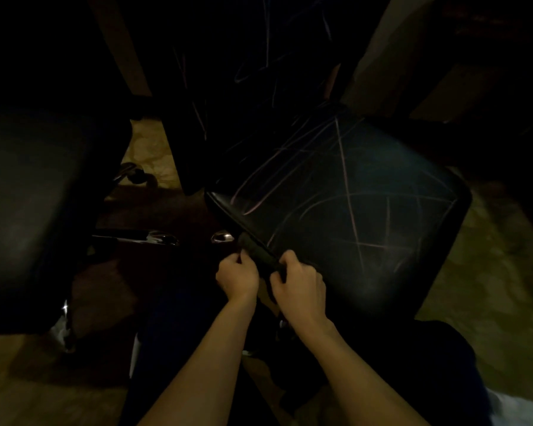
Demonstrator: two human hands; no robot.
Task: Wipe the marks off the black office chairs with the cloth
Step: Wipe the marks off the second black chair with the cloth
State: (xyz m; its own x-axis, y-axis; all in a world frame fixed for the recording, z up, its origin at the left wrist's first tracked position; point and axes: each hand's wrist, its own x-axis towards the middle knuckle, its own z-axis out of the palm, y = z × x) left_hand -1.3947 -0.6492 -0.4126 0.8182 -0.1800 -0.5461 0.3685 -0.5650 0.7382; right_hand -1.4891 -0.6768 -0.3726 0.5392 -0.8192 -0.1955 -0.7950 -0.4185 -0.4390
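A black office chair seat [351, 216] fills the middle right, covered in pale chalk-like scribbles. More scribbles run over its backrest [259, 56] above. At the seat's near left corner a dark cloth [257, 252] is bunched between both hands. My left hand [237, 276] pinches the cloth's left end with curled fingers. My right hand [299, 282] grips its right end, right by the seat's edge. The scene is very dim, so the cloth's colour is unclear.
A second black chair seat [28, 210] stands at the left. Chrome chair legs and casters [163, 238] shine between the two chairs. The pale floor [490, 272] shows to the right and at the lower left. My dark trouser legs are below.
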